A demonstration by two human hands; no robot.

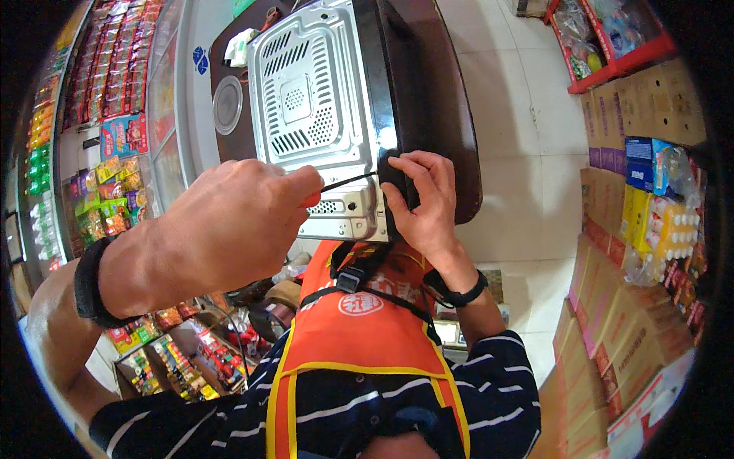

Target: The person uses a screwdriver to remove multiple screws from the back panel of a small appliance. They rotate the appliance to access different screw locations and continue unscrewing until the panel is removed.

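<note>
Head view: left hand [229, 222] fisted around screwdriver [344, 183]; right hand [420, 203] clasps oven [329, 99] corner.

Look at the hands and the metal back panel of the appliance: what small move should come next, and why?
Probably a turn of the screwdriver. The left hand holds it by its red handle, and its thin shaft reaches to the right edge of the vented metal back panel, where the tip seems set at a screw. The right hand already grips the appliance's dark corner, steadying it.

Silver oven back [313, 92], orange vest [359, 336], striped navy shirt [489, 382].
</note>
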